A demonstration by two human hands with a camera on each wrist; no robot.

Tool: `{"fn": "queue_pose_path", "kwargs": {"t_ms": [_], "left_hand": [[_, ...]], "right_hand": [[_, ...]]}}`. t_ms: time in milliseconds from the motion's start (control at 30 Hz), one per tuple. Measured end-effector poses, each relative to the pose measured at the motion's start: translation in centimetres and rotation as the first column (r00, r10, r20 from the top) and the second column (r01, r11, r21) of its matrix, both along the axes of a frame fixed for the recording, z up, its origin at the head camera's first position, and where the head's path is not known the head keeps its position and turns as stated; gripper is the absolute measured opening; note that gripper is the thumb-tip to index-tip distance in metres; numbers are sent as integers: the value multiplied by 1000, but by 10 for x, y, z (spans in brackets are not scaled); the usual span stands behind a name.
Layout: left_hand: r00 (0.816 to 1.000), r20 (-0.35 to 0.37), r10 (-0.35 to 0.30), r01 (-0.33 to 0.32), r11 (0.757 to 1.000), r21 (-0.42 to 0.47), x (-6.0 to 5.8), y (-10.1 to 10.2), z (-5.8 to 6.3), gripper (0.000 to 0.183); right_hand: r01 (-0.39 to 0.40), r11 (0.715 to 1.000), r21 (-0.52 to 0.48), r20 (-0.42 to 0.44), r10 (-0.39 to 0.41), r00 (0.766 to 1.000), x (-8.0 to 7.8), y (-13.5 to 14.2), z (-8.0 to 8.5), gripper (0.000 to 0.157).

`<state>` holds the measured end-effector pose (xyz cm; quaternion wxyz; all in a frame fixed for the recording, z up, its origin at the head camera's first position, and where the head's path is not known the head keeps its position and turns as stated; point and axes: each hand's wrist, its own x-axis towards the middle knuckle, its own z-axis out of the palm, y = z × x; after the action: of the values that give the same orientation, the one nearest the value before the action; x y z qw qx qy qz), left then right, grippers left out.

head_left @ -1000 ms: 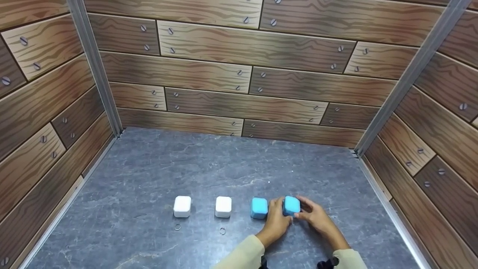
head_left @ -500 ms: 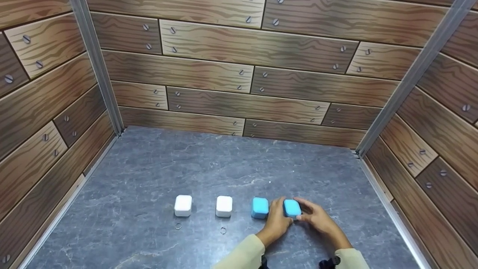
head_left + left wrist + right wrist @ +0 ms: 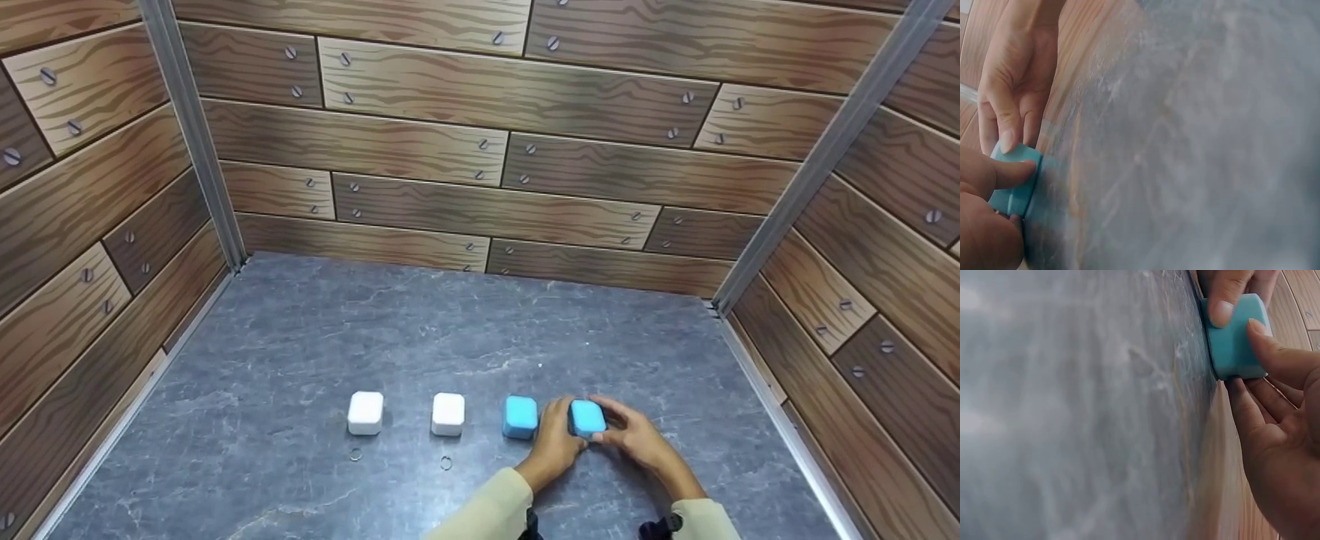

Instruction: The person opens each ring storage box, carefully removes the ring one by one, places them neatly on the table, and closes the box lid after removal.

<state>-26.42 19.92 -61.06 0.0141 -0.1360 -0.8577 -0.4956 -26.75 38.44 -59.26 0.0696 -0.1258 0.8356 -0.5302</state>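
Observation:
Both hands hold a small light-blue rounded box at the right end of a row. My left hand grips its left side, and my right hand grips it from the right. In the right wrist view, both thumbs lie on one face of the blue box, with fingertips at its edges. A seam line shows on the box in the left wrist view. Just left of my left hand stands a second light-blue box. The palms hide part of the held box.
Two white rounded boxes stand farther left in the row. A thin metal ring lies in front of one, another ring before the other. Wood-patterned walls enclose the grey marbled tabletop on three sides.
The held blue box has turned slightly and shifted a little toward the person since one second ago. Over the last half second, box and hands look almost still.

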Motion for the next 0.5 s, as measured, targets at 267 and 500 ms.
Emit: {"fn": "queue_pose_path", "kwargs": {"t_ms": [267, 500], "left_hand": [[1000, -2, -15, 15, 999, 42, 2, -2, -5, 63], [1000, -23, 3, -2, 999, 43, 1, -1, -5, 64]], "right_hand": [[20, 999, -43, 22, -19, 1000, 5, 1, -4, 69], [9, 1000, -28, -53, -11, 999, 5, 2, -8, 63]]}}
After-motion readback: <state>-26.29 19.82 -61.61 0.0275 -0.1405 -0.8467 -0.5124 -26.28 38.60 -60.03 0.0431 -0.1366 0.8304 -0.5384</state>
